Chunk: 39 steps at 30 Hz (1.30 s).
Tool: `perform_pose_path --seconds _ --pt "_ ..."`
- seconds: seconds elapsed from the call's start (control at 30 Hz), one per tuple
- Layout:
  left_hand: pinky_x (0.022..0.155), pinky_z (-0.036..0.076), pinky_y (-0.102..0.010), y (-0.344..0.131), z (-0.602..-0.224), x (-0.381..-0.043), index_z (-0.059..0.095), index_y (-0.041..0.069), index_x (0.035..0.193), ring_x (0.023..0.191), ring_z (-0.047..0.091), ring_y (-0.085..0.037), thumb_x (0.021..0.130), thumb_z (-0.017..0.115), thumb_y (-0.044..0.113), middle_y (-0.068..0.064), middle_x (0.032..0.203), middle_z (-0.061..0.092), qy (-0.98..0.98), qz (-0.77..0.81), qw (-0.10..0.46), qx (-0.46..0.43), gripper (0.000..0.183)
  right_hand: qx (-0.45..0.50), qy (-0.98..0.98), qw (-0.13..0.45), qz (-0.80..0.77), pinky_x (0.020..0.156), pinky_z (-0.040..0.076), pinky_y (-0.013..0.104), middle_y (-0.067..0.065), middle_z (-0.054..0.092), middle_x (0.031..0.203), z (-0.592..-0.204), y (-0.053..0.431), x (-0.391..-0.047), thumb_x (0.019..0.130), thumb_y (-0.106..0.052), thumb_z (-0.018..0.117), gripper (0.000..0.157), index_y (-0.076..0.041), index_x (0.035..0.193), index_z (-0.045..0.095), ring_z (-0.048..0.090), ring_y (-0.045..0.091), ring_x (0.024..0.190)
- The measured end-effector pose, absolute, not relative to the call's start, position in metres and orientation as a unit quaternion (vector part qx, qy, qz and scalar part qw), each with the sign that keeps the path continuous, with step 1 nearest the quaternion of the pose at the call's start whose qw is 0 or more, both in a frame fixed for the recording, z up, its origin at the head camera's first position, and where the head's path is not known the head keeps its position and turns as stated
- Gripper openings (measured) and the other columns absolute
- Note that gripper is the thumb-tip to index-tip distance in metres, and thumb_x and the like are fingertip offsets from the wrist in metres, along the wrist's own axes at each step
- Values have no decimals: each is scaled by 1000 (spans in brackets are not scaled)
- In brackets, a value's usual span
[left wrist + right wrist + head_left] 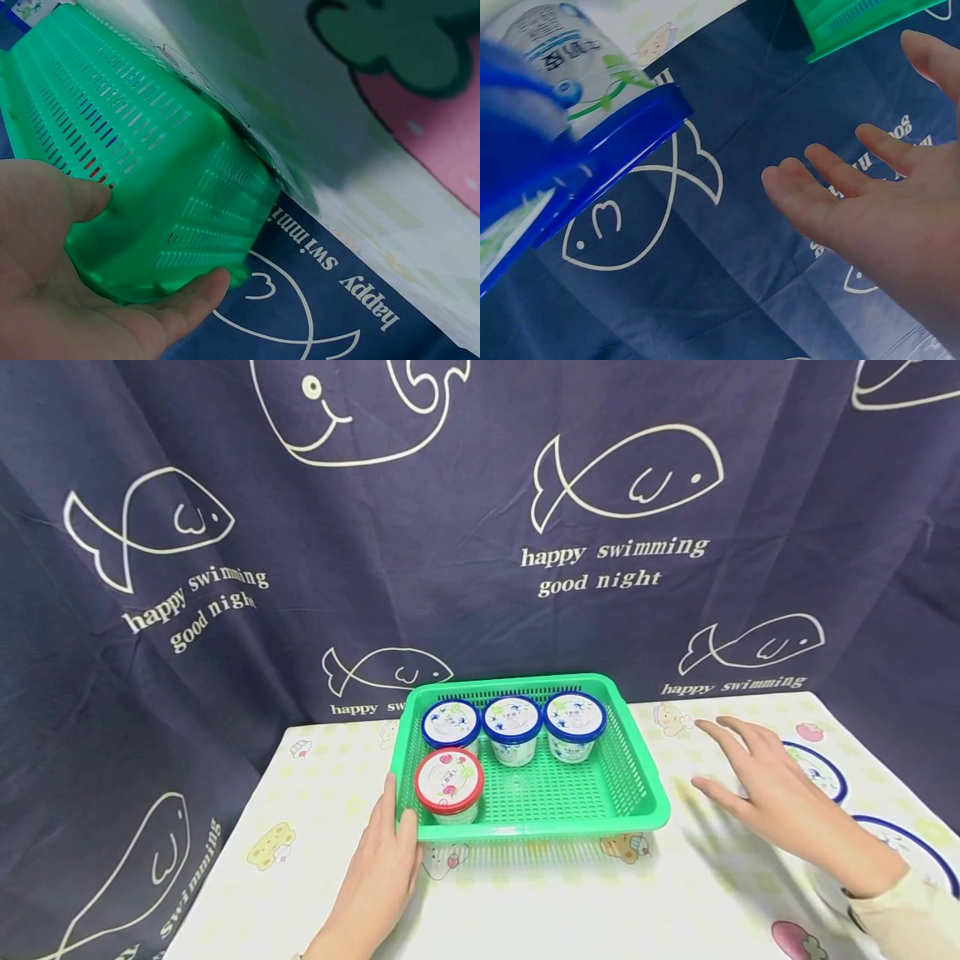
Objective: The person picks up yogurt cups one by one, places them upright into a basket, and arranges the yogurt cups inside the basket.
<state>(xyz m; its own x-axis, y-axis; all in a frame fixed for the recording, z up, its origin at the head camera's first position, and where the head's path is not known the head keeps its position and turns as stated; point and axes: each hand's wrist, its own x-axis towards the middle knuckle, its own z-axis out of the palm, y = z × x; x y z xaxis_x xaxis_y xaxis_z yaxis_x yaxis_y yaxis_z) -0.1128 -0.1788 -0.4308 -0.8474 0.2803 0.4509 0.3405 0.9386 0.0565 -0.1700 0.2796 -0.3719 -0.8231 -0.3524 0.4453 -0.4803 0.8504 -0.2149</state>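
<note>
A green plastic basket stands on the table. My left hand holds its front left corner; in the left wrist view the thumb lies on one wall and the fingers on the adjoining one. Three blue-lidded tubs form the back row inside, and a red-lidded tub sits at the front left. My right hand, fingers spread and holding nothing, hovers right of the basket. Beneath and beside it are two more blue-lidded tubs, partly hidden by the hand and forearm; one blue-lidded tub looms large in the right wrist view.
A dark blue curtain with white fish prints hangs right behind the basket. The table wears a pale patterned cloth, its left edge visible beyond my left hand.
</note>
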Motion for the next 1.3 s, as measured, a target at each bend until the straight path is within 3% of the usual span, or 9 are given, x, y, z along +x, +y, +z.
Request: perform_pose_path --seconds 0.6,1.03,1.3 --pt "94 38 -46 -180 -431 -112 43 2 98 130 23 -37 77 62 17 -27 145 10 -961 -63 217 -160 31 178 -954 213 113 73 32 61 27 39 124 -387 310 -175 72 -37 71 76 -12 135 36 36 47 106" --pt "91 39 -47 -180 -432 -113 42 2 96 129 24 -37 77 59 18 -28 145 9 -959 -61 221 -167 30 103 -975 172 93 62 28 69 29 30 127 -404 330 -176 77 -46 64 74 -11 135 33 28 58 104" --pt "91 40 -47 -181 -432 -113 42 2 96 128 26 -38 77 61 18 -28 145 10 -957 -63 226 -170 31 66 -981 155 93 64 26 70 32 23 132 -413 340 -179 78 -50 60 74 -6 132 35 24 62 105"
